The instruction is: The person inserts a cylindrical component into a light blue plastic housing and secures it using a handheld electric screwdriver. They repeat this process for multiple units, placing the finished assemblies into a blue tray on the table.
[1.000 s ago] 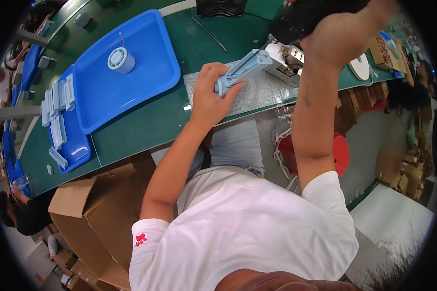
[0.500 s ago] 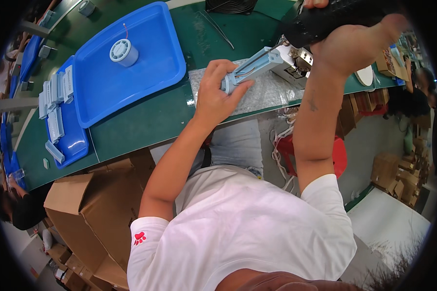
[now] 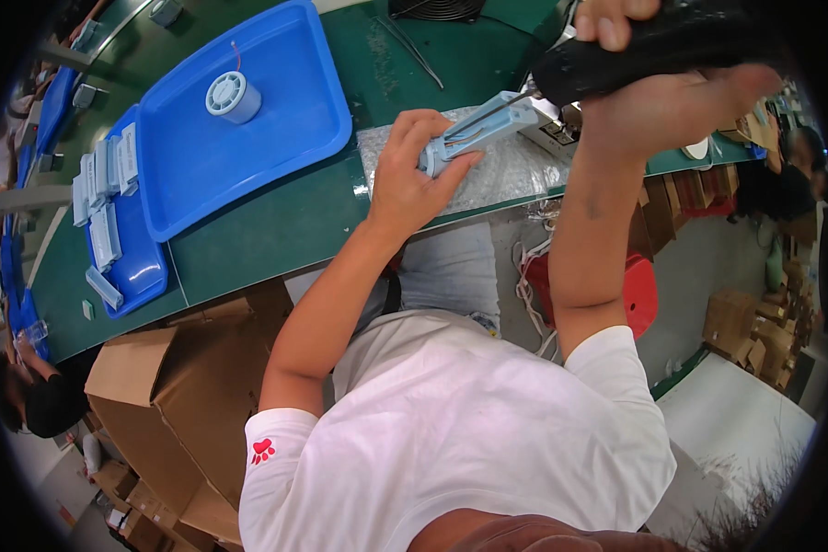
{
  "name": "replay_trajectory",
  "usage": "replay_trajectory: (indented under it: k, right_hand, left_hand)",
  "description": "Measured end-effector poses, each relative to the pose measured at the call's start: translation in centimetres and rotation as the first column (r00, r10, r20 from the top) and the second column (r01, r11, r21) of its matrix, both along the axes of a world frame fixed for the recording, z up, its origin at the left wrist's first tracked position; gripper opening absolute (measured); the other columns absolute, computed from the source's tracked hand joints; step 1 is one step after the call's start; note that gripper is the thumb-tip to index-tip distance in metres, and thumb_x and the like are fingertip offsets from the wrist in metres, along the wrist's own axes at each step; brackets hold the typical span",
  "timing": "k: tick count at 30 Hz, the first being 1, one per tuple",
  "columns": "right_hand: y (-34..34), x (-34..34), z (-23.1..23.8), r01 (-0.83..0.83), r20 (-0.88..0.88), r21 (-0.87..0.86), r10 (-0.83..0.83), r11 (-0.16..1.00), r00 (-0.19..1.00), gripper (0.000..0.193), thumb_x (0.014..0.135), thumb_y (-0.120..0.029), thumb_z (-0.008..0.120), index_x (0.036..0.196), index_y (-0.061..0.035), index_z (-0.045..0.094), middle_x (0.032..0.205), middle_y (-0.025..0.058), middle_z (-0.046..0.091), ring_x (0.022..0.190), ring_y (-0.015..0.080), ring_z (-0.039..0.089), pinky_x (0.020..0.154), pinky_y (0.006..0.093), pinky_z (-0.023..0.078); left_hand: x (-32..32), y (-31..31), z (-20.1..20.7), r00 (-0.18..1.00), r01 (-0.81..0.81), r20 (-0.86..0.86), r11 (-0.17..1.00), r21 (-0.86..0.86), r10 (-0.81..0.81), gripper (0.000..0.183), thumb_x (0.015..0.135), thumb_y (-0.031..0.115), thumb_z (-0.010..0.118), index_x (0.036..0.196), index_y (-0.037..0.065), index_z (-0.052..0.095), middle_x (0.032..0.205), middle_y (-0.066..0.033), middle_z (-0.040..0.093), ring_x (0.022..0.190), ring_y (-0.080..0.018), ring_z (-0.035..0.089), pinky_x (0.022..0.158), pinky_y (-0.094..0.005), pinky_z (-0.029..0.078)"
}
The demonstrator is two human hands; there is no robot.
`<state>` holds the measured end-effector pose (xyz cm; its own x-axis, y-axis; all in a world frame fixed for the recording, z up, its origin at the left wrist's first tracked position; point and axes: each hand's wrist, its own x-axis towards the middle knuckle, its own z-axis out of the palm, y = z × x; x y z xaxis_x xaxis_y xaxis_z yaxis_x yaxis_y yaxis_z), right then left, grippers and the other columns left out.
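Observation:
My left hand (image 3: 407, 177) is closed around the round end of a light-blue plastic housing (image 3: 501, 127), a long open-sided piece tilted up to the right above the bubble wrap. Wrapped about a black power screwdriver (image 3: 649, 51) is my right hand (image 3: 639, 115), its fingertips showing over the far side. The thin metal bit of the screwdriver runs along the inside of the housing toward my left hand. Where the bit ends is hidden in the round part under my fingers.
Bubble wrap (image 3: 377, 152) lies on the green table (image 3: 239, 230). Tweezers (image 3: 412, 53) rest beyond it. On the left, a blue tray (image 3: 285, 110) holds a round light-blue fan-like part (image 3: 234, 98); a second blue tray (image 3: 147, 276) carries several light-blue housings. A cardboard box (image 3: 202, 414) stands below.
My right hand and the screwdriver have shifted slightly left and lower in the picture, toward the housing. More fingers show over the screwdriver. My left hand and the housing stay nearly still.

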<state>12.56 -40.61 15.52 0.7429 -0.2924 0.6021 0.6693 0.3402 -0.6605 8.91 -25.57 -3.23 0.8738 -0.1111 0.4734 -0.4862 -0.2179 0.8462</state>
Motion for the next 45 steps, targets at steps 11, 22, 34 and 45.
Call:
replay_trajectory:
  k: [11,22,34,45]
  right_hand:
    - [-4.0,0.3,2.5,0.364,0.155,-0.187,-0.339,0.913,0.928,0.046,0.109,-0.050,0.047,0.112,-0.0051,0.054,0.073,0.0082,0.059,0.051,0.0155,0.058,0.046,0.0274,0.049]
    - [-6.7,0.8,1.9,0.372,0.022,-0.146,-0.373,0.917,0.928,0.056,0.104,-0.060,0.050,0.094,-0.0063,0.057,0.070,0.0067,0.059,0.049,0.0147,0.057,0.047,0.0274,0.049]
    - [0.5,0.2,2.6,0.144,-0.034,0.083,-0.141,0.986,0.989,0.071,0.098,-0.075,0.048,0.093,-0.0048,0.058,0.073,0.0069,0.060,0.051,0.0157,0.058,0.050,0.0287,0.052]
    - [-3.4,1.2,3.3,0.170,0.234,0.005,-0.167,0.985,0.958,0.071,0.101,-0.073,0.044,0.088,-0.0032,0.056,0.075,0.0066,0.056,0.060,0.0174,0.057,0.060,0.0305,0.050]
  left_hand:
    - [0.4,-0.3,-0.4,0.996,-0.029,-0.090,0.999,-0.018,0.027,0.036,0.080,0.014,0.087,0.105,0.002,0.064,0.106,-0.0126,0.064,0.093,-0.0287,0.063,0.081,-0.0353,0.050]
    - [0.3,-0.2,-0.8,0.996,0.009,-0.089,0.999,-0.043,-0.013,0.036,0.080,0.012,0.086,0.107,0.002,0.064,0.110,-0.0135,0.063,0.098,-0.0288,0.063,0.084,-0.0360,0.050]
    - [0.0,-0.2,-0.1,1.000,-0.005,-0.006,1.000,-0.001,0.005,0.036,0.078,0.010,0.087,0.106,0.003,0.065,0.109,-0.0134,0.063,0.099,-0.0295,0.063,0.085,-0.0367,0.050]
    - [0.0,-0.4,0.4,0.999,-0.031,-0.021,0.999,0.017,0.032,0.034,0.078,0.012,0.087,0.104,0.003,0.067,0.109,-0.0132,0.063,0.097,-0.0301,0.064,0.083,-0.0373,0.051]
